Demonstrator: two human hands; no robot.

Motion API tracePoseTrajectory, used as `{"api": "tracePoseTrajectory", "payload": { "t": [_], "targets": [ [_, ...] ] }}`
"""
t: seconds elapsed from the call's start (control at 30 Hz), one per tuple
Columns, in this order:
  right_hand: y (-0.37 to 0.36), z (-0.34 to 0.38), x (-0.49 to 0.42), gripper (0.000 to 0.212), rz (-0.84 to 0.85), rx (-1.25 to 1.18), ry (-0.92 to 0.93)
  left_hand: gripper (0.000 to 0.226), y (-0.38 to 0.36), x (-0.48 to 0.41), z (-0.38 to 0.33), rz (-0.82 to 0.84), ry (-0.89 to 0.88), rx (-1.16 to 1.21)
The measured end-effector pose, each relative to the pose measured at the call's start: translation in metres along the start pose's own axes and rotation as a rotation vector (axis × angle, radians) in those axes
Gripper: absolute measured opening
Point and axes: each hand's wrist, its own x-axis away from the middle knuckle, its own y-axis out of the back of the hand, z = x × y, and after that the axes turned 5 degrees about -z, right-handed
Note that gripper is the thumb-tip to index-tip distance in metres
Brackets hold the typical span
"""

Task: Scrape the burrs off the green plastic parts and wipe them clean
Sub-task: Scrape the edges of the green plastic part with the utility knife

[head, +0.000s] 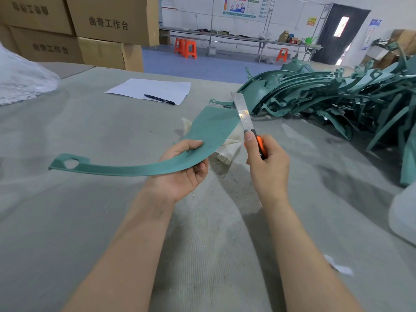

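Observation:
My left hand (183, 171) grips a long curved green plastic part (209, 131) near its wide end, thumb on top; the narrow end with a hole reaches far left. My right hand (266, 163) holds an orange-handled utility knife (244, 111), its long blade laid against the right edge of the part's wide end. A cream cloth (227, 146) lies on the table under the part, partly hidden by it.
A big pile of green plastic parts (337, 97) fills the table's right side. A white sheet of paper (153, 90) with a black pen (159, 99) lies at the back. Cardboard boxes (101, 28) stand back left; a clear plastic bag (20, 77) sits at far left.

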Motion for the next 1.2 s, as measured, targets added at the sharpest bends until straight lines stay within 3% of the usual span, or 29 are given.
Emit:
{"api": "tracePoseTrajectory", "payload": {
  "t": [0.27, 0.5, 0.7, 0.77, 1.03, 1.2],
  "targets": [
    [-0.002, 0.002, 0.001, 0.049, 0.017, -0.020, 0.023, 0.016, 0.000, 0.000, 0.000, 0.015, -0.003, 0.023],
    [-0.012, 0.005, 0.010, 0.036, 0.125, 0.062, 0.050, 0.023, 0.003, -0.002, -0.002, 0.025, -0.009, 0.091],
    [-0.011, 0.007, 0.011, 0.034, 0.158, 0.056, 0.063, 0.014, 0.002, -0.003, -0.001, 0.025, -0.024, 0.119],
    [-0.014, 0.009, 0.016, 0.038, 0.195, 0.067, 0.089, 0.006, 0.003, -0.005, -0.001, 0.000, -0.047, 0.154],
    [-0.017, 0.015, 0.022, 0.058, 0.267, 0.052, 0.127, 0.018, 0.005, -0.007, -0.002, -0.013, -0.106, 0.226],
    [-0.025, 0.021, 0.032, 0.040, 0.324, 0.133, 0.215, 0.020, 0.006, -0.006, -0.003, -0.003, -0.187, 0.297]
  ]
}}
